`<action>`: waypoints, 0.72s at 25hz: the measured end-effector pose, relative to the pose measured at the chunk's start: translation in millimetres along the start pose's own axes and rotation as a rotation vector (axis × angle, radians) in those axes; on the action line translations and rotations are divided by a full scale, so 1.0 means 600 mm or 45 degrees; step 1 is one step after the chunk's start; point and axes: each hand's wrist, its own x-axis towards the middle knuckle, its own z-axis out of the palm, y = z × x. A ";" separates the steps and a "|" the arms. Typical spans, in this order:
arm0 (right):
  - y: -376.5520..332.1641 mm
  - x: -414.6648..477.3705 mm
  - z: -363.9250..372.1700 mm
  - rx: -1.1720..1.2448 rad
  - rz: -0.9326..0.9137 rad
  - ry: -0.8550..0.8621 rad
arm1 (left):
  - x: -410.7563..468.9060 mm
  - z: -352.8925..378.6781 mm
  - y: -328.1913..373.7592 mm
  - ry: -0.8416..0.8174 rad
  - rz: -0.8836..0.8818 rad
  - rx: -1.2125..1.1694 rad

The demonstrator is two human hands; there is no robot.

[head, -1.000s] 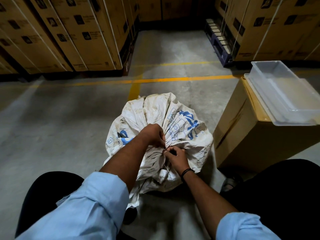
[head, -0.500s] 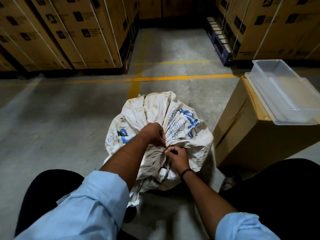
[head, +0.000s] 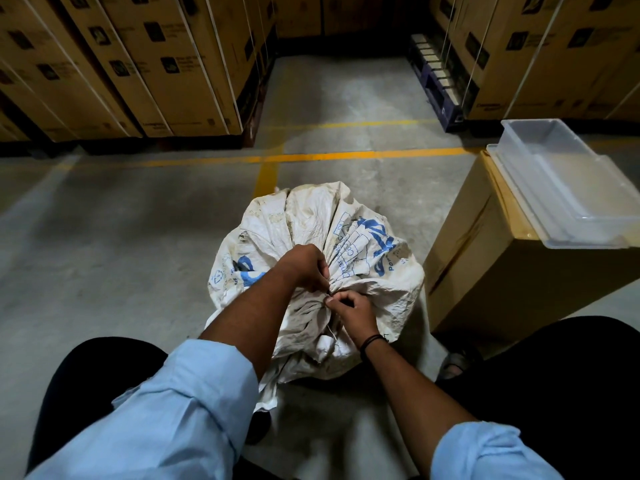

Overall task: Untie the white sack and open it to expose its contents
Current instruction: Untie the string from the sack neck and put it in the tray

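A full white woven sack (head: pixel 308 223) with blue print stands on the concrete floor between my knees. Its neck is gathered and bound with a thin string (head: pixel 331 332) whose loose end hangs down the bunched cloth. My left hand (head: pixel 306 266) pinches the tie at the gathered neck from above. My right hand (head: pixel 351 308), with a black band at the wrist, pinches the same knot from below. The fingertips of both hands meet at the knot. The sack's contents are hidden.
A brown cardboard box (head: pixel 491 289) stands right of the sack with a clear plastic tub (head: pixel 557 181) on top. Stacked strapped cartons (head: pixel 138 64) line the far left and far right (head: pixel 540 53). Yellow lines (head: pixel 311 156) cross the floor beyond the sack.
Both hands stay pinched on the knot; only the fingers shift slightly. The sack remains tied and in place.
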 end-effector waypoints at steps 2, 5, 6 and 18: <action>-0.001 0.000 0.000 -0.007 -0.004 0.003 | 0.001 0.000 0.000 0.004 -0.004 -0.008; 0.005 0.000 0.004 -0.054 -0.014 0.045 | 0.001 0.002 0.000 0.018 0.003 0.020; 0.010 0.000 0.005 -0.064 -0.027 0.070 | 0.001 0.003 0.000 0.029 0.006 0.037; -0.002 -0.005 -0.014 -0.024 0.049 -0.016 | 0.001 0.005 0.000 0.050 0.005 0.037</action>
